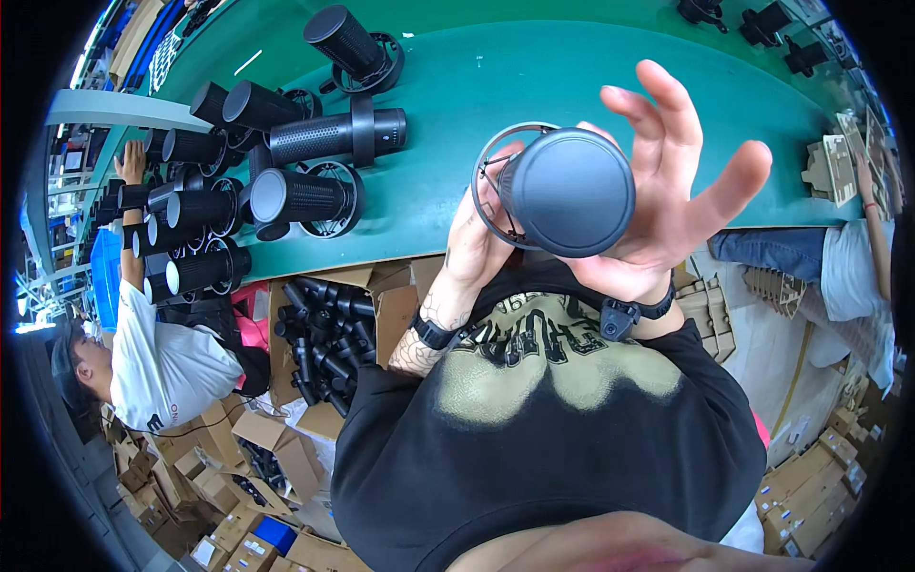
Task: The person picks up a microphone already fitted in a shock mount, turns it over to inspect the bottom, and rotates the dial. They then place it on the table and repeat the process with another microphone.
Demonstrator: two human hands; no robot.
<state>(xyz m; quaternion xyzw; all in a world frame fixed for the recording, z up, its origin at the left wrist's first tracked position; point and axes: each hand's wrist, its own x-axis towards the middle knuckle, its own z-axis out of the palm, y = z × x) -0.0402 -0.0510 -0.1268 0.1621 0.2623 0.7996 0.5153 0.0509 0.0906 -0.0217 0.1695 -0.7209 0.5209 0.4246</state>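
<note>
We hold up a black microphone (577,195) in a thin ring mount (489,222), above the near edge of a green tabletop (496,95), its round, flat end facing us. Our left hand (477,234) curls closed on it from the ring side, some fingertips hidden. Our right hand (658,205) is wide open, fingers spread, just beside the cap; we cannot tell whether it touches.

We judge the body stiff and fairly solid in weight, its smooth cap likely slippery; the slim ring looks the most delicate part. The barrel seems the surest place to take hold.

Toward the tabletop's left end, similar microphones (300,195) crowd together, mostly in ring mounts. A few dark items (767,24) sit by the far right corner, and beige trays (831,172) at the right end.

Below the near edge, an open carton (396,319) holds jumbled black parts (329,334). A co-worker in white (176,357) reaches in at left; another person (848,272) stands at right. Cardboard boxes (791,486) cover much of the floor.
</note>
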